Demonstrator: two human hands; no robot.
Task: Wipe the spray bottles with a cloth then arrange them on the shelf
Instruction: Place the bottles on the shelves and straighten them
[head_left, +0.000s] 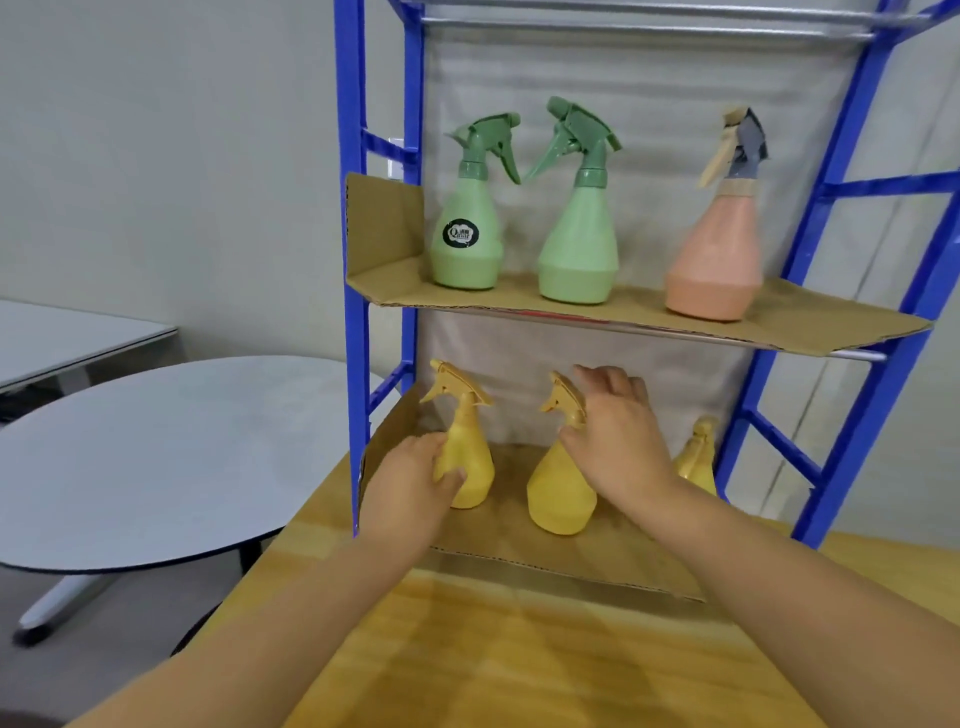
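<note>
Lower shelf: three yellow spray bottles stand upright on the lower cardboard liner (613, 564), which lies on the wooden desk (519, 665) inside the blue frame (353, 130).

- The left yellow bottle (470, 467) stands near the liner's left edge. The left hand (408, 486) grips its body, thumb in front and fingers curled behind.
- The middle yellow bottle (558, 493) stands about mid-liner. The right hand (618, 431) holds it at the neck, thumb across the front and fingers passing behind the spray head.
- The third yellow bottle (698, 457) stands toward the right edge, partly hidden by the right forearm.

Upper shelf: a labelled green bottle (467, 244), a plain green bottle (579, 249) and a pink bottle (717, 260) stand on the upper cardboard liner (779, 322). No cloth is in view.

Assessment: the bottles are smooth matte plastic, with conical bodies flaring to flat bases, narrow necks and thin trigger levers. The walls are opaque, so fill cannot be told. They are probably light, stiff and slightly slick. The neck or the body is the sound hold; the trigger lever is the weak part. The corrugated liners may flex or shift under a push.
</note>
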